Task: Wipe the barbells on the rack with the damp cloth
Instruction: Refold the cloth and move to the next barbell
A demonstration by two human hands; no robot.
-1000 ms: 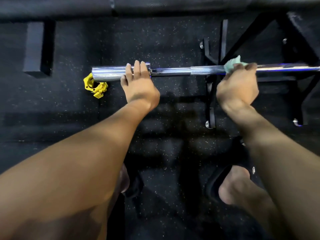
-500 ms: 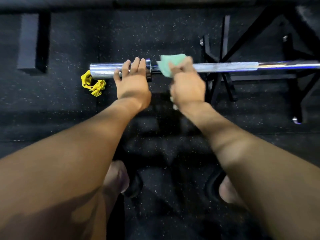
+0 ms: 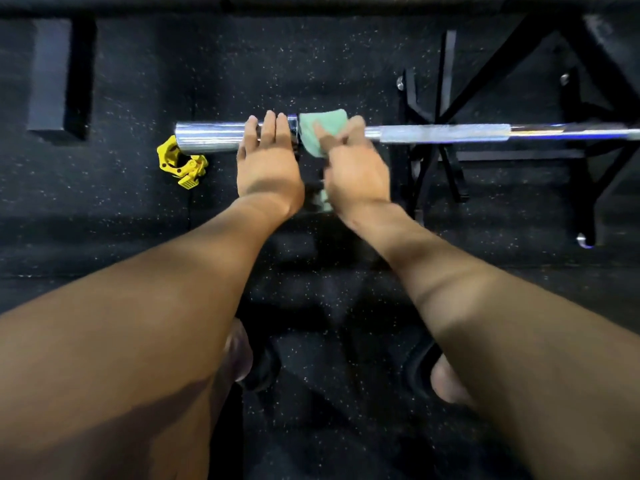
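A chrome barbell (image 3: 446,132) lies level across the view, its thick sleeve end at the left. My left hand (image 3: 268,161) rests on the sleeve beside the collar, fingers straight over the top. A pale green damp cloth (image 3: 320,128) is wrapped over the thin shaft just right of the collar. My right hand (image 3: 353,164) grips the cloth round the bar, and a corner of cloth hangs below the palm. The two hands sit almost side by side.
A yellow barbell clamp (image 3: 181,164) lies on the speckled black rubber floor (image 3: 138,237) under the sleeve end. The black rack frame (image 3: 436,147) stands at the right beneath the bar. A dark block (image 3: 52,77) sits far left. My feet show below.
My right hand slid the cloth leftward along the shaft from near the rack to the collar, beside my left hand. The left hand stayed on the sleeve.
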